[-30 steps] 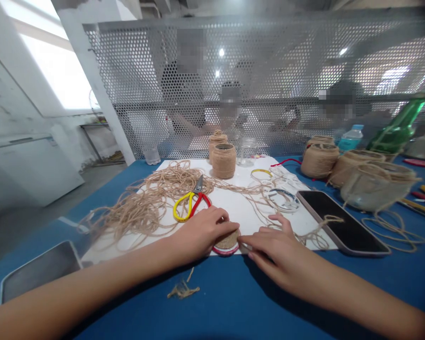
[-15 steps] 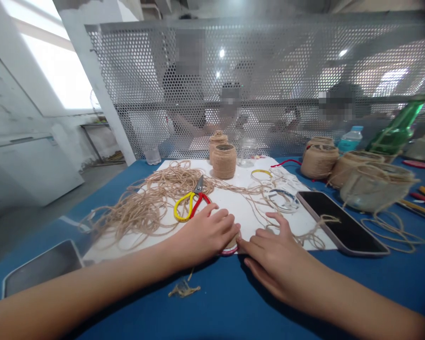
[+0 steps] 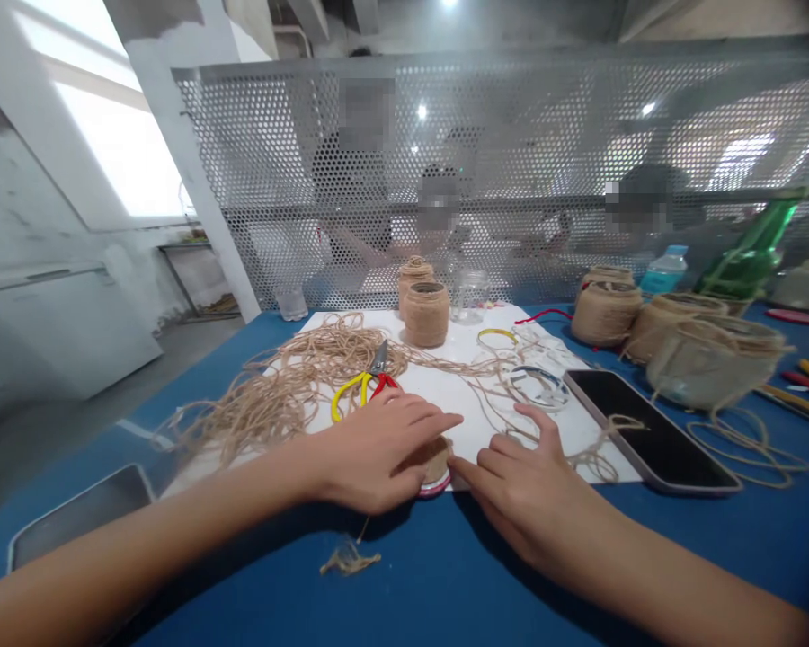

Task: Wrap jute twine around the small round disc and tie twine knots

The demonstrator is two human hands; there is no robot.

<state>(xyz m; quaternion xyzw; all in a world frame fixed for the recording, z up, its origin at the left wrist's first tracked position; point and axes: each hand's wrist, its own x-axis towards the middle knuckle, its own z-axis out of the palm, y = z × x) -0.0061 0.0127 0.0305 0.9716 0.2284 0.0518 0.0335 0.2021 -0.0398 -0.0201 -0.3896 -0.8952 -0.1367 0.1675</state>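
Note:
A small round disc [image 3: 437, 465], its top twine-coloured and its rim pink and white, lies at the near edge of the white paper. My left hand [image 3: 377, 454] reaches over its left side, fingers stretched and apart, thumb against the near left edge. From the right, my right hand [image 3: 512, 476] keeps the index fingertip pressed on the disc's rim; the other fingers curl loosely and the little finger is raised. Beyond my left hand rest scissors [image 3: 377, 364] with yellow and red handles, beside a tangled heap of jute twine [image 3: 276, 386]. A twine scrap [image 3: 351, 559] lies nearer me.
Twine-wrapped jars [image 3: 427, 314] and a clear glass jar [image 3: 470, 298] stand at the back. A phone [image 3: 647, 431] lies right, near more jars [image 3: 607, 314] and a green bottle [image 3: 748, 247]. A dark flat device [image 3: 81, 512] is left. Behind the perforated metal screen [image 3: 270, 162], people sit.
My left hand has uncurled its fingers from the disc and spread them, with the thumb now at the near side. My right fingertip stays at the rim. The view has tilted slightly upward.

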